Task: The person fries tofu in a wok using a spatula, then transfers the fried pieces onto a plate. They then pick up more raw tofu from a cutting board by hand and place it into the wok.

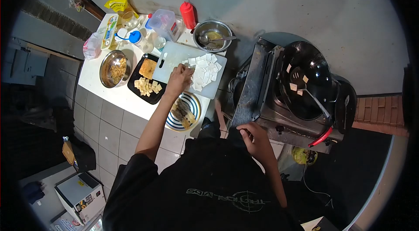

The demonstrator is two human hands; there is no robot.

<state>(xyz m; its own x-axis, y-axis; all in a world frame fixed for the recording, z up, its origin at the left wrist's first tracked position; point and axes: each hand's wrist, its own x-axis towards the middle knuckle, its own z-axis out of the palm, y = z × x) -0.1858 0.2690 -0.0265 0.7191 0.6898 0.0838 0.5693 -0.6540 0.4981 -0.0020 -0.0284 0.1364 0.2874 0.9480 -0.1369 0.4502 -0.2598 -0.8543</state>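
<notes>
My left hand (180, 79) reaches down to the white cutting board (170, 56), its fingers drawn together at the edge of a spread of thin white square pieces (205, 69). Whatever lies between the fingertips is hidden. Nothing shows in my right hand (254, 140), held low by the front edge of the stove (288, 128) with fingers loosely bent and thumb apart. A black wok (307, 63) sits on the stove, with a few pale square pieces (293, 86) and a slotted spatula (315, 100) inside.
Left of the board, a black tray (142, 92) holds yellowish cut pieces. Nearby stand a blue-striped plate (195, 104), a metal bowl (104, 74) of fried strips, and another metal bowl (227, 30) with a ladle. A red squeeze bottle (187, 15) and plastic containers line the back.
</notes>
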